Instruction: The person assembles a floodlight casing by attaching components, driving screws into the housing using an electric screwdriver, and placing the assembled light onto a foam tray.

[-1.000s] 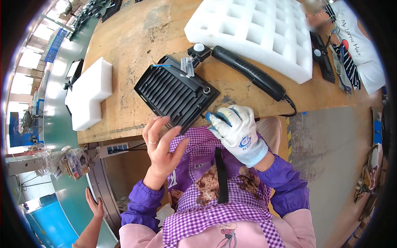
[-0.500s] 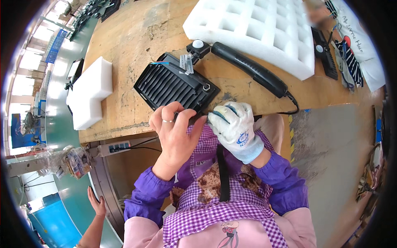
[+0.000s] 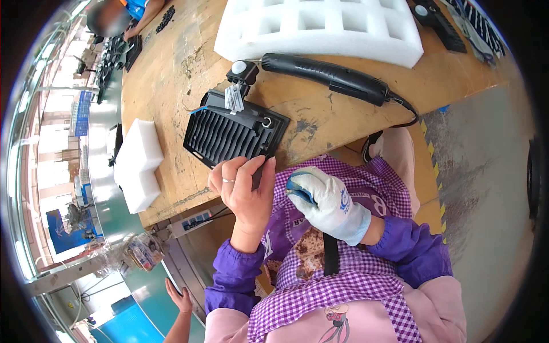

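Observation:
A black finned floodlight (image 3: 226, 134) lies back side up near the table's front edge. Its motion sensor (image 3: 243, 73) with a white dome sticks out at the far end, beside a white label and thin coloured wires. My bare left hand (image 3: 243, 191), a ring on one finger, pinches a dark part at the floodlight's near corner; the fingers partly hide it. To the right, over my lap, my right hand (image 3: 326, 200) wears a white glove with blue-green fingertips. Its fingers are curled closed, and what they hold, if anything, is hidden. Beyond the floodlight rests a black corded electric screwdriver (image 3: 326, 77).
A white foam tray (image 3: 320, 48) with square pockets lies at the back. White foam blocks (image 3: 140, 163) stand at the table's left edge. Another black sensor lamp (image 3: 437, 26) lies far right. Other people's hands (image 3: 132, 33) show at far left and lower left.
The view has shifted, so the table and tools sit differently in it. My right hand has drawn away from the floodlight and my left hand. My left hand stays at the floodlight's near corner.

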The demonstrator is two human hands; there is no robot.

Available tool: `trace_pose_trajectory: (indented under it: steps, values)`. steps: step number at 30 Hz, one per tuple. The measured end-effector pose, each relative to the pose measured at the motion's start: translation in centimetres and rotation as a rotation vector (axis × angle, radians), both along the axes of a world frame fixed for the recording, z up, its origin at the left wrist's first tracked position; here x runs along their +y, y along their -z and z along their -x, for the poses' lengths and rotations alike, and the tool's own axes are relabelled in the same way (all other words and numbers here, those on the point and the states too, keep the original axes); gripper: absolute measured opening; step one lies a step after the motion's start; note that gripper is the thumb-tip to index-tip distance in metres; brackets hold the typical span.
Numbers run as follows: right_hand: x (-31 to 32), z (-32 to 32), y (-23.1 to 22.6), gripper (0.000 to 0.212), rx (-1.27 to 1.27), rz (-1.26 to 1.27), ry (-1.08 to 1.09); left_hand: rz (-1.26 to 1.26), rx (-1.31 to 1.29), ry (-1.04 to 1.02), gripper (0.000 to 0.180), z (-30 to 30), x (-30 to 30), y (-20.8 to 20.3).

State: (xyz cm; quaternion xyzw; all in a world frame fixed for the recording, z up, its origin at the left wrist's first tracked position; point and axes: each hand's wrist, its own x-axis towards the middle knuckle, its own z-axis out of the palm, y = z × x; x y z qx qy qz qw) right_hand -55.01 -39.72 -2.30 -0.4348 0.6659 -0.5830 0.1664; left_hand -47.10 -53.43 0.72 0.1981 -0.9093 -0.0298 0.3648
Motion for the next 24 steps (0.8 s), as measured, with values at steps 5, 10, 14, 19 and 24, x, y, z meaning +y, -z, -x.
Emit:
trace_pose_trajectory:
  steps: [5,10,14,19,24]
  values:
    - [-0.2,0.2,0.4,0.017,-0.095,0.028,0.021,-0.076,0.004,-0.005,0.021,-0.1,-0.1,0.5]
    - [-0.4,0.3,0.6,0.015,-0.178,0.033,0.045,-0.063,-0.015,-0.007,0.021,-0.3,-0.3,0.5]
    - [-0.5,0.6,0.2,0.016,-0.17,0.024,0.044,-0.063,-0.014,-0.006,0.021,-0.5,-0.4,0.4]
    - [-0.5,1.5,-0.2,0.017,-0.178,0.032,0.078,-0.082,0.008,-0.008,0.019,-0.2,-0.1,0.4]
    - [-0.7,3.1,-1.5,0.017,-0.116,0.038,0.114,-0.059,0.006,0.034,0.019,0.3,-0.2,-0.1]
